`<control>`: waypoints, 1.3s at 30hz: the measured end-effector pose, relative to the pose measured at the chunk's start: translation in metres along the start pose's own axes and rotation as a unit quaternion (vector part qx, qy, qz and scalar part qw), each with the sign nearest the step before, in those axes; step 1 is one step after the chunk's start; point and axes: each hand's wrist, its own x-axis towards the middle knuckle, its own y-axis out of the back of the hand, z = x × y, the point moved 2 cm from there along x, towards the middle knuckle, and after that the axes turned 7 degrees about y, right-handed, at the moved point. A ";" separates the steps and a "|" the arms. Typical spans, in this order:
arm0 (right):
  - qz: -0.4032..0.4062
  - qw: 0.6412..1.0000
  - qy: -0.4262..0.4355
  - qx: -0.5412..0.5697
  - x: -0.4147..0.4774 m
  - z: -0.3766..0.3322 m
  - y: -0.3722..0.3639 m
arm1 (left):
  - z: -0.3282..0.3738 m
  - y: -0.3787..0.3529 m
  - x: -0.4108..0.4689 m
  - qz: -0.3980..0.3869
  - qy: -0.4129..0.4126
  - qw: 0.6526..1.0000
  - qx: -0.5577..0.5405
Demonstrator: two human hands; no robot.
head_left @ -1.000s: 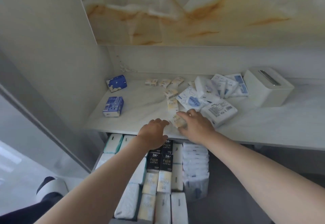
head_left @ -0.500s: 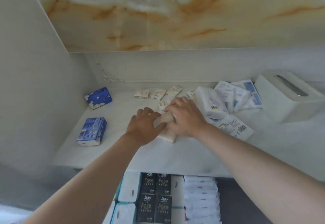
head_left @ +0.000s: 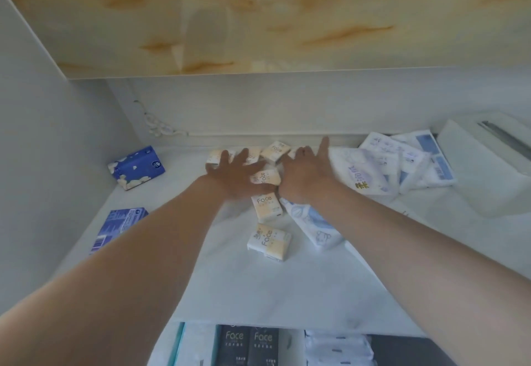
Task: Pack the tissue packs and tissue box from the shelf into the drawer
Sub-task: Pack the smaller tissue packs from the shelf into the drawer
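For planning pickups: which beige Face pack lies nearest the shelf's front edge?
The lone beige pack, nearest the camera; the next beige pack and the rest lie farther back.

Cloud-patterned blue pack far left; peach-and-white Face pack centre; black Face packs nearest; white tissue box right.

The word "Face" is printed on three cream-and-white tissue packs lying mid-shelf. Below the shelf's front edge, two black packs also read "Face". Other print is illegible.
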 end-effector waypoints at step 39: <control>0.019 0.990 0.091 0.106 -0.001 -0.063 0.018 | -0.079 -0.046 -0.108 -0.027 0.007 0.999 -0.030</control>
